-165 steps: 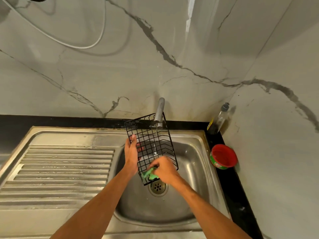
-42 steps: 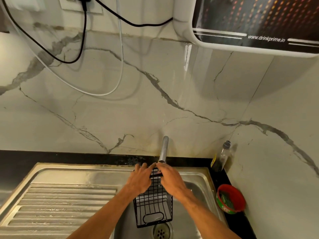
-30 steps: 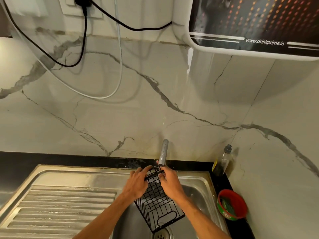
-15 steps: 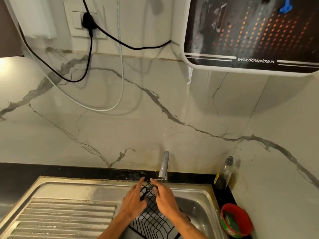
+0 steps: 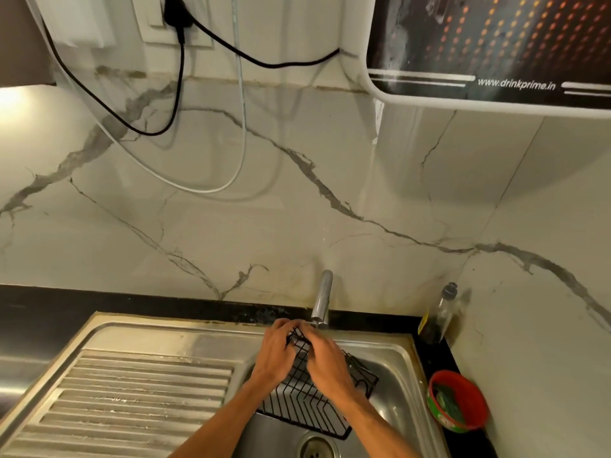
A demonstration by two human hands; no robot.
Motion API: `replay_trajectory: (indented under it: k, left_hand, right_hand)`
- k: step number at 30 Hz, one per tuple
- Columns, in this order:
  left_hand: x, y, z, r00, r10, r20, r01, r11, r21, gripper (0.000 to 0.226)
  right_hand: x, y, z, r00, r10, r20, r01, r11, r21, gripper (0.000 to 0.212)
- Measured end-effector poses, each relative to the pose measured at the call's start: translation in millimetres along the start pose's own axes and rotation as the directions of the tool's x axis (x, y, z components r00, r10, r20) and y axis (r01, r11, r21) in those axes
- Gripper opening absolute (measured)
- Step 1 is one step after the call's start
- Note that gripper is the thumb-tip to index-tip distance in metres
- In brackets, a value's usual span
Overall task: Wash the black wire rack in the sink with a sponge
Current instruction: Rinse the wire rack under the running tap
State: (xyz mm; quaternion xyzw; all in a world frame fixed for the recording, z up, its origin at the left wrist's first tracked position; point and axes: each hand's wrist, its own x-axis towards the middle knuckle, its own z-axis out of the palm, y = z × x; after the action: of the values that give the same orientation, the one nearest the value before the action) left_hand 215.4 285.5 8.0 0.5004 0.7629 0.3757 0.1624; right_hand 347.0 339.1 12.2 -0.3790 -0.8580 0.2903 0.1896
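Both hands grip the black wire rack (image 5: 310, 391), which lies tilted in the sink (image 5: 393, 361), its far end raised under the tap (image 5: 322, 299) and its near end close to the drain (image 5: 315, 447). The left hand (image 5: 276, 353) wraps the far left corner; the right hand (image 5: 325, 360) closes over the wires just beside it, at about 3 o'clock from the left. This looks like the rinse. To do it well, keep the rack sloped so water runs down toward the drain, turn it so each corner passes under the spout, and rub the wire crossings with the fingers where suds cling. Whether water is flowing is hard to tell.

Counted: one rack, one tap, one drain, two hands. One red bowl (image 5: 458, 404) sits on the table at 3 o'clock from the sink, with something green in it, likely the sponge (image 5: 446, 403). One bottle (image 5: 438, 315) stands at 1 o'clock.
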Motion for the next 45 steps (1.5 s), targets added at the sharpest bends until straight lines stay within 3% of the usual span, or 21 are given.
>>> replay_trajectory:
  k: [3,7,13,20,22,24,26,29,34,37,41,45]
  left_hand:
    - [-3,-1,1,0.998,-0.045,-0.054,0.040,0.995,-0.087,0.051]
    - [-9,-5,-8,0.990,-0.100,-0.103,0.085,0.987,-0.138,0.051]
    - [-9,-18,-14,0.967,-0.189,-0.172,0.128,0.941,-0.314,0.054]
    - [-23,-32,-12,0.975,-0.138,-0.174,0.066,0.927,-0.368,0.065]
    - [-23,-31,-15,0.986,-0.130,-0.107,0.097,0.958,-0.270,0.061]
    - [-18,-21,-22,0.994,-0.110,-0.019,0.110,0.994,-0.006,0.063]
    - [-11,-2,-25,0.990,-0.079,0.118,0.048,0.967,0.250,0.076]
    - [-2,28,-16,0.950,-0.094,0.299,-0.056,0.886,0.459,0.084]
    - [5,27,-8,0.918,-0.147,0.367,-0.090,0.826,0.556,0.081]
    - [2,13,-9,0.938,-0.091,0.333,-0.132,0.797,0.590,0.077]
    - [-6,0,-10,0.952,-0.095,0.290,-0.098,0.804,0.586,0.082]
    - [-10,-7,-10,0.960,-0.105,0.259,-0.060,0.827,0.558,0.083]
  right_hand:
    - [4,0,-7,0.997,-0.073,0.001,0.073,0.995,-0.070,0.061]
    - [-1,34,-15,1.000,-0.010,-0.017,0.007,0.988,-0.157,0.050]
    - [11,11,-22,0.995,-0.102,-0.021,0.094,0.964,-0.249,0.044]
    - [7,11,-24,0.988,-0.149,0.031,0.151,0.939,-0.310,0.043]
    - [5,12,-23,0.988,-0.150,0.029,0.150,0.918,-0.366,0.043]
    - [2,15,-25,0.992,-0.129,0.008,0.121,0.903,-0.413,0.046]
    - [0,12,-23,0.992,-0.124,-0.005,0.110,0.895,-0.432,0.049]
    - [-1,2,-15,0.984,-0.176,0.013,0.163,0.876,-0.454,0.051]
    - [-4,1,-16,0.976,-0.219,-0.017,0.200,0.917,-0.346,0.060]
    - [-3,19,-24,0.961,-0.276,-0.024,0.231,0.848,-0.477,0.066]
    - [-3,30,-29,0.995,-0.089,0.033,0.093,0.835,-0.542,0.083]
    - [0,11,-14,0.945,-0.278,0.174,0.325,0.732,-0.599,0.090]
